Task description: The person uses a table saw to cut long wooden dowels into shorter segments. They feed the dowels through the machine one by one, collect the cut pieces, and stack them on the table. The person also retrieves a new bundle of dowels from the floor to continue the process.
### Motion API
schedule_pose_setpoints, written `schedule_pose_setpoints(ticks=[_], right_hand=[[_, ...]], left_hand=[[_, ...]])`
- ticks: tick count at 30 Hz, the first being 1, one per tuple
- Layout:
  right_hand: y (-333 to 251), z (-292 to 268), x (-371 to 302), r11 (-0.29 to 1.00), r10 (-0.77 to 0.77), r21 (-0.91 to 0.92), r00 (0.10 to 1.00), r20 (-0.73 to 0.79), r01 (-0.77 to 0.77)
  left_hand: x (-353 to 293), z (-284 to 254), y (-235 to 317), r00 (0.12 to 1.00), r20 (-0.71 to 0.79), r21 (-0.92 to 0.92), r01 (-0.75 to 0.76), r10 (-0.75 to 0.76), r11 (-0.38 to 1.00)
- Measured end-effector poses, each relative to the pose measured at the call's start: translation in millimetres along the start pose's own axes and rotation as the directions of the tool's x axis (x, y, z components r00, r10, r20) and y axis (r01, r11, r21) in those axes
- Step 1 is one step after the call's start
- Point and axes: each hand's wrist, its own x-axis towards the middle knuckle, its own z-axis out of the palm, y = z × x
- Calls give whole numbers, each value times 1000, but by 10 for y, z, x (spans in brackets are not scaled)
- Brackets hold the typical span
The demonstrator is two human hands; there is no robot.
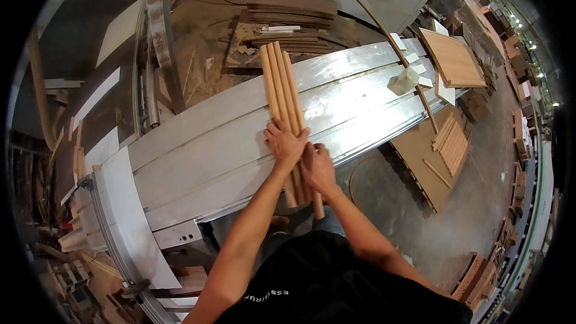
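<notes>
Several long, light-brown wooden strips with rounded faces [278, 87] lie side by side as a bundle across a ribbed silver metal table [198, 135]. Their far ends reach past the table's far edge, and their near ends overhang its front edge toward my body. My left hand [285, 143] grips the bundle from above near its middle, fingers across the strips. Just to the right and nearer to me, my right hand [318, 167] is closed around the right side of the bundle; one strip there sticks out farther toward me. The hands partly cover the strips.
Right of the table, similar strips [451, 146] lie on a brown board [414, 162], with a loose strip [437, 173]. A pale block [403, 81], a long thin strip [429, 111] and a wooden panel [453, 59] rest at the table's right end. Stacked boards [292, 7] stand beyond.
</notes>
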Motion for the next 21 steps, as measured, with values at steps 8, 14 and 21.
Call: schedule_pose_setpoints(ticks=[8, 14, 21], right_hand=[[1581, -1161, 546, 996, 90, 2, 988, -128, -91], [2530, -1735, 816, 997, 77, -14, 992, -104, -79], [3410, -1948, 254, 924, 369, 102, 794, -484, -368]], left_hand=[[-74, 1025, 1636, 980, 125, -70, -146, 154, 987], [-80, 1627, 2507, 969, 195, -112, -132, 152, 985], [-188, 1704, 2755, 923, 326, -141, -166, 204, 976]])
